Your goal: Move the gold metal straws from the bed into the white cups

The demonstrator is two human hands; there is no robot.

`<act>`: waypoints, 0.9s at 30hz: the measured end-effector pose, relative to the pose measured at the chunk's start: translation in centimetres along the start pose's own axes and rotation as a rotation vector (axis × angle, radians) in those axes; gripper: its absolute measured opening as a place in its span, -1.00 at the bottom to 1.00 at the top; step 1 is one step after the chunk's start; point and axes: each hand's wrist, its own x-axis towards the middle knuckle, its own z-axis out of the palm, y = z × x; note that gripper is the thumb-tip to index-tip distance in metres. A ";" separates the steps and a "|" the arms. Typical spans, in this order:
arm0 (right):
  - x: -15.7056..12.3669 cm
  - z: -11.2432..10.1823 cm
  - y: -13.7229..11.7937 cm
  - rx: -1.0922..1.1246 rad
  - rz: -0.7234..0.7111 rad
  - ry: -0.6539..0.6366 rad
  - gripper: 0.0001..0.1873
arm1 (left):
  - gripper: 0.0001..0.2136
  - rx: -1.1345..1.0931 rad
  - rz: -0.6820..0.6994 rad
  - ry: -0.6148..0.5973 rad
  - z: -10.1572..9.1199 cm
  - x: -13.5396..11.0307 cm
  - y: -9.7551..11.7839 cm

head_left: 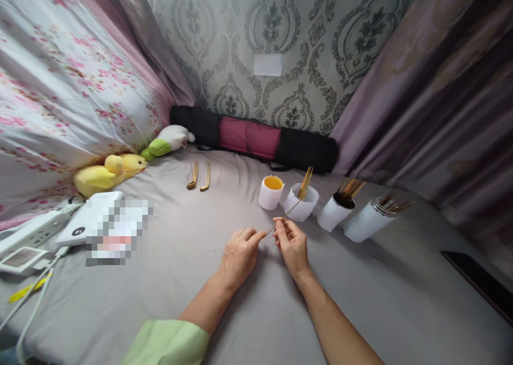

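Observation:
A thin wooden stick [289,211] is pinched between my left hand [239,254] and my right hand [292,243], both closed on its near end, low over the grey sheet. Its far tip points toward a white cup [301,202] holding a few sticks. To that cup's left stands a white cup with yellow-orange contents [271,192]. To its right are a white cup [333,211] and a tilted cup [366,220], both filled with several sticks.
Two small bundles of sticks [199,176] lie on the grey sheet [192,279] farther back. Plush toys [108,173], a power strip [32,231] and a white device [90,218] sit at left. A black and pink roll [256,138] lies against the wall. A dark phone [479,285] is at right.

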 end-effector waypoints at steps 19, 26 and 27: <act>0.2 0.2 0.4 0.015 0.035 0.038 -0.63 | -0.70 -0.158 -0.025 0.036 0.5 0.0 -0.4; 0.2 0.1 0.6 0.005 0.028 0.035 -0.62 | -0.75 -0.370 -0.099 0.058 0.7 0.2 -0.4; 0.2 0.1 0.6 -0.004 0.026 0.038 -0.62 | -0.76 -0.406 -0.118 0.054 0.7 0.2 -0.4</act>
